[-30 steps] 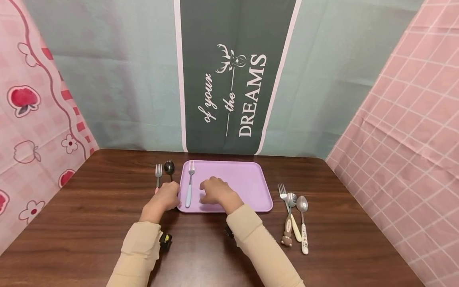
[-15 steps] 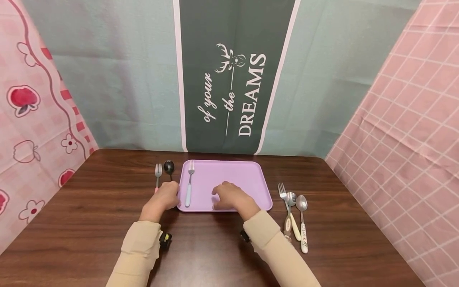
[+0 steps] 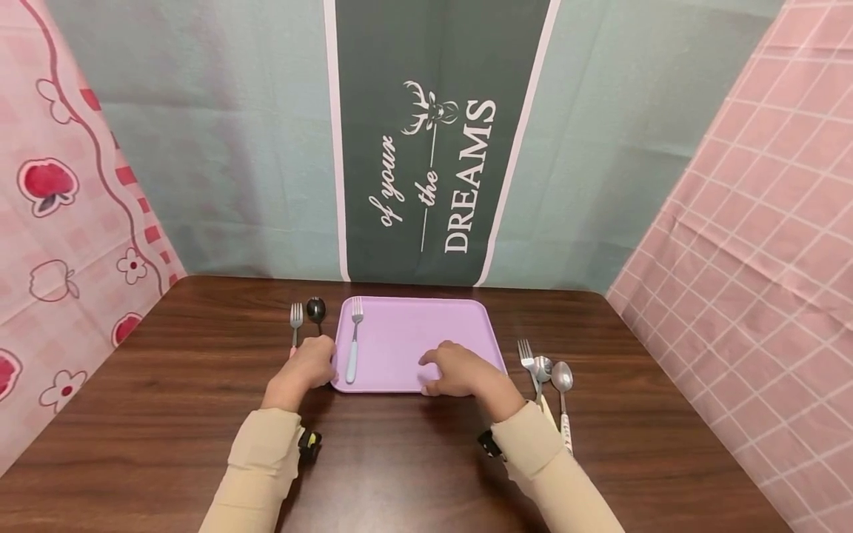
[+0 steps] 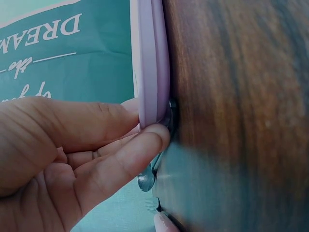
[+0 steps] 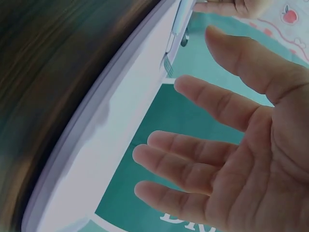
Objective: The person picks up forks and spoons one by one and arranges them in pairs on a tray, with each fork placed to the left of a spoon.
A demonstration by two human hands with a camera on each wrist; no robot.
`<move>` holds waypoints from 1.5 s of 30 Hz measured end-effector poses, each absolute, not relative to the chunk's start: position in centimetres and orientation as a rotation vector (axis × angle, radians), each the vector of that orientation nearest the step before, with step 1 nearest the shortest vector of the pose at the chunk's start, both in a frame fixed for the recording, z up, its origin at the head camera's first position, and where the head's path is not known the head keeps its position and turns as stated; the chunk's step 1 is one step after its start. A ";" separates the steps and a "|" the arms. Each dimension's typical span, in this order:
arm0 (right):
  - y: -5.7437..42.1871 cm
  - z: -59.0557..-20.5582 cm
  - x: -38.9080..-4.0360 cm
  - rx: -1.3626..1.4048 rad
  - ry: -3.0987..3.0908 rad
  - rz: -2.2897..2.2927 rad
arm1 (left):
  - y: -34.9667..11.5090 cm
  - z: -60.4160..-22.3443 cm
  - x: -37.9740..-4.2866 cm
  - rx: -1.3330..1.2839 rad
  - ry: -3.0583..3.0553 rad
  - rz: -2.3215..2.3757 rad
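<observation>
A lilac tray [image 3: 413, 344] lies flat on the dark wooden table. On its left side rests a fork with a pale blue handle [image 3: 352, 363], tines pointing away from me. At the tray's near left corner my left hand [image 3: 309, 363] pinches the rim [image 4: 153, 72] between thumb and fingers, as the left wrist view shows. My right hand [image 3: 460, 370] hovers over the tray's near right part, holding nothing. In the right wrist view its fingers [image 5: 181, 166] are spread and slightly bent, apart from the tray surface.
Left of the tray lie a pink-handled fork [image 3: 296, 318] and a black spoon [image 3: 316, 309], partly hidden by my left hand. To the right are another fork [image 3: 526, 355] and two spoons, a nearer one [image 3: 543, 370] and an outer one [image 3: 563, 377]. My right sleeve covers some handles.
My right hand has moved right across the tray, from beside the blue-handled fork to the near right part. The left hand has stayed at the tray's corner.
</observation>
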State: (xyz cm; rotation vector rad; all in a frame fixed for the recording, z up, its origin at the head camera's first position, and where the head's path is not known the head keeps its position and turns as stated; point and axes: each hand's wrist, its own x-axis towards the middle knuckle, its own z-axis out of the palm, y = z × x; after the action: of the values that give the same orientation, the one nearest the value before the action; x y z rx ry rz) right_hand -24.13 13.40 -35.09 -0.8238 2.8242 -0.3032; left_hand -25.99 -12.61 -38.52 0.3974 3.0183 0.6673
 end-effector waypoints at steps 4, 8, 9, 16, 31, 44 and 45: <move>14.9 -34.9 -23.6 -0.845 2.812 -0.318 | -12.5 -38.6 -26.0 0.405 3.010 0.677; 16.3 -34.7 -23.3 -0.881 2.822 -0.304 | -12.6 -38.6 -26.0 0.397 3.013 0.679; 16.6 -34.7 -23.2 -0.890 2.829 -0.297 | -12.6 -38.6 -26.0 0.395 3.015 0.681; 18.2 -35.3 -22.5 -0.892 2.842 -0.267 | -12.9 -38.5 -26.0 0.400 3.013 0.679; 21.0 -35.8 -20.4 -0.872 2.880 -0.243 | -12.8 -38.4 -26.0 0.394 3.016 0.674; 22.4 -35.4 -18.9 -0.815 2.934 -0.204 | -12.9 -38.3 -26.1 0.402 3.018 0.657; 22.5 -35.4 -18.8 -0.811 2.937 -0.200 | -12.9 -38.3 -26.1 0.398 3.017 0.655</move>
State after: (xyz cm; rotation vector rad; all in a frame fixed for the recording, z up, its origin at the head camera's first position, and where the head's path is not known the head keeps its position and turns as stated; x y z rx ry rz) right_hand -18.83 22.49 -35.40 -0.8107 2.9367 -0.1995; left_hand -26.08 -12.89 -38.29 0.3984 3.0175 0.6551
